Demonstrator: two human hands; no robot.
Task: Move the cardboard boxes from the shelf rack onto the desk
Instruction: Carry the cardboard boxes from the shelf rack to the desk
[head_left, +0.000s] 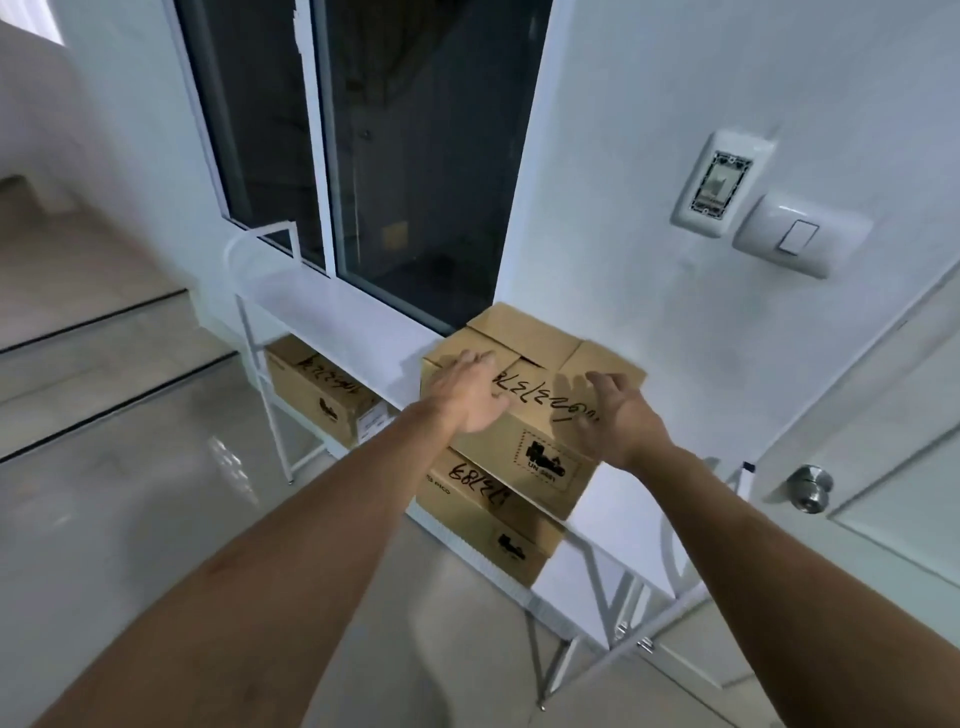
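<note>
A cardboard box (535, 384) with black handwritten numbers stands on the top shelf of a white metal shelf rack (311, 296), at its right end. My left hand (465, 392) lies flat on the box's left top edge, fingers spread. My right hand (621, 415) hovers open just over the box's right front corner, not clearly touching it. On the lower shelf a second cardboard box (488, 519) sits under the first, and a third cardboard box (322, 395) sits further left. No desk is in view.
A dark sliding window (374, 156) is behind the rack. A white door with a round metal knob (809, 488) stands at the right, beside a wall switch (800, 236). Pale steps (104, 332) rise at the left. Glossy floor lies in front.
</note>
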